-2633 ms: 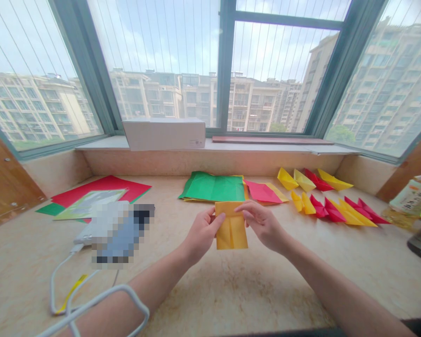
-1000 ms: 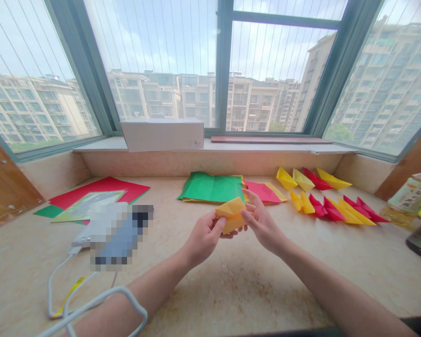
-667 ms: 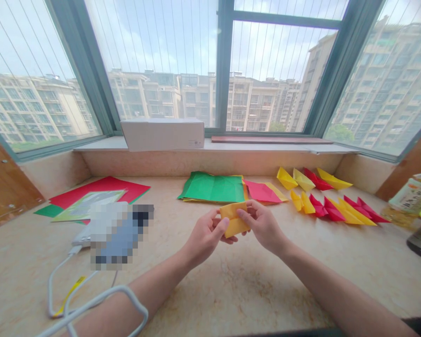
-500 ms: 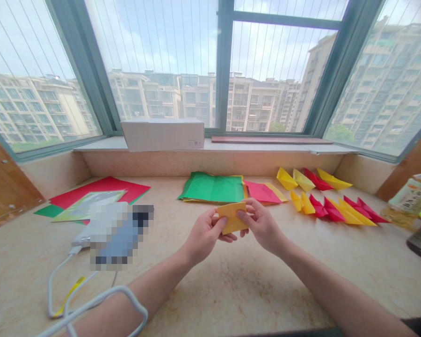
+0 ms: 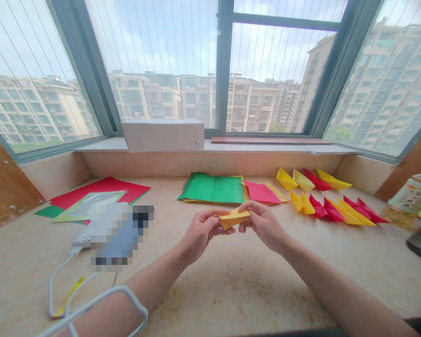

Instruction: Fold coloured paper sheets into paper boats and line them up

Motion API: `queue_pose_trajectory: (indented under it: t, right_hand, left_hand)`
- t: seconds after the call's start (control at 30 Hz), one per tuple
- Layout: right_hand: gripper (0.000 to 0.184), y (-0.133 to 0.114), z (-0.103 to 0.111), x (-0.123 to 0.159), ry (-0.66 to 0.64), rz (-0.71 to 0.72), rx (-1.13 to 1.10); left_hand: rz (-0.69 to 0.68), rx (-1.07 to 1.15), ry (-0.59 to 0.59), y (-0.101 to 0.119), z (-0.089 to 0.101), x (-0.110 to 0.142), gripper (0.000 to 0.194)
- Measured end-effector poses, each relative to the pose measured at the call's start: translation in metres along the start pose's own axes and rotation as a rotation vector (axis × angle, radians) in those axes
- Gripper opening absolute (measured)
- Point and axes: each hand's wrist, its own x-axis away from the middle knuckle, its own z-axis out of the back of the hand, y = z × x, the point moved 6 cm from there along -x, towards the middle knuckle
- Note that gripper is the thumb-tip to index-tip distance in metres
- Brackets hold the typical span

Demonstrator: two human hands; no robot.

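A small piece of folded yellow paper (image 5: 233,219) is held up above the counter, tilted so that a long narrow side faces me. My left hand (image 5: 204,230) pinches its left end between thumb and fingers. On the right end, my right hand (image 5: 261,223) grips it the same way. Just beyond my hands lie a stack of green paper (image 5: 214,188) and a sheet of pink-red paper (image 5: 263,192). Folded yellow paper boats (image 5: 286,179) and red folded paper shapes (image 5: 331,209) stand in two rows to the right.
Red paper sheets (image 5: 100,193) lie at the left, near a blurred-out device (image 5: 121,241) and white cable (image 5: 126,290). A white box (image 5: 163,135) sits on the sill. Bottles, one with a label (image 5: 409,199), stand at the right edge.
The folded yellow paper has tipped from facing me flat to lying more edge-on. Both hands have shifted their fingers on it, the right thumb moving off its front.
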Motion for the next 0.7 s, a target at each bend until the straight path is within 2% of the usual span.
queue_pose_trajectory:
  t: [0.13,0.3,0.53,0.7]
  right_hand:
    - [0.020,-0.0008,-0.0026,0.0009,-0.002,0.018,0.086]
    - [0.019,-0.0003,-0.0038,-0.0001,-0.010,0.037,0.152]
    - [0.025,0.0010,0.0017,-0.0051,0.047,-0.015,0.167]
    - [0.025,-0.0026,0.0015,-0.0063,0.015,-0.034,0.188]
  left_hand:
    - [0.011,-0.050,-0.063,-0.0001,-0.0028,-0.0001,0.033]
    - [0.028,-0.258,-0.038,-0.0009,-0.0055,0.0010,0.030]
    - [-0.016,-0.361,-0.018,-0.0003,-0.0019,-0.0032,0.032]
    - [-0.025,-0.399,-0.034,-0.0016,0.0017,-0.0060,0.033]
